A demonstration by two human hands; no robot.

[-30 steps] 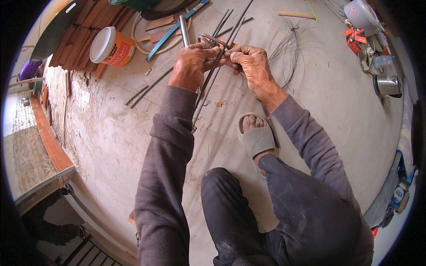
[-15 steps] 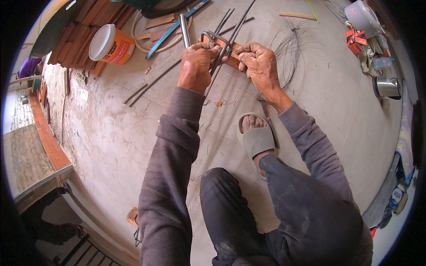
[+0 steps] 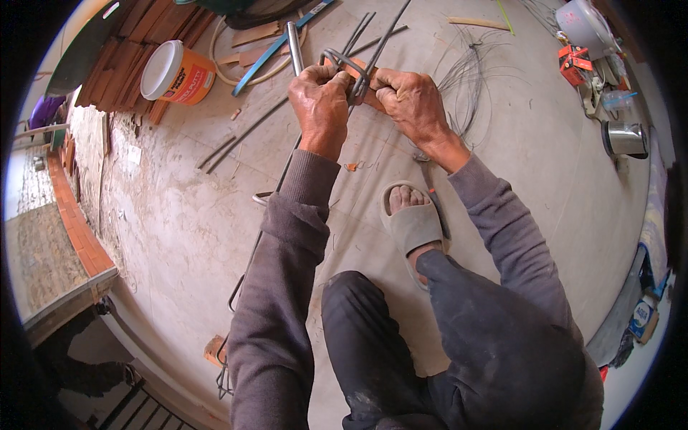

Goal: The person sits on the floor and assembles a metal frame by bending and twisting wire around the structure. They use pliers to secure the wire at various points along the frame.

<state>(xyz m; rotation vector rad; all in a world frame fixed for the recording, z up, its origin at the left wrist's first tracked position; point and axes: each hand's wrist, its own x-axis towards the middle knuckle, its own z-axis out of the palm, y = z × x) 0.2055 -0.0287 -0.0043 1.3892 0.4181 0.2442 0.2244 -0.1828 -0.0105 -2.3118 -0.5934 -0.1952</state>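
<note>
My left hand (image 3: 319, 107) is closed around the steel rebar (image 3: 387, 37), where a bent rebar stirrup (image 3: 347, 59) crosses the long rods. On the other side of that crossing, my right hand (image 3: 414, 107) is pinched, fingertips pressed against the rods. A thin tie wire appears to be in its grip, though the fingers mostly hide it. Beneath the joint lies an orange brick (image 3: 373, 99). From under my left forearm the rebar runs on toward me, with another bent stirrup (image 3: 262, 198) showing beside the sleeve.
Loose thin wire (image 3: 469, 79) lies right of my hands. A shiny metal tube (image 3: 294, 50), a blue strip (image 3: 276, 54) and an orange putty bucket (image 3: 190, 76) are at the far left. A hammer (image 3: 438, 197) rests beside my sandalled foot. A metal cup (image 3: 625, 139) is at right.
The rebar has shifted left, so its near length and stirrups now show beside my left forearm. Both hands have turned slightly and moved a little closer to the crossing.
</note>
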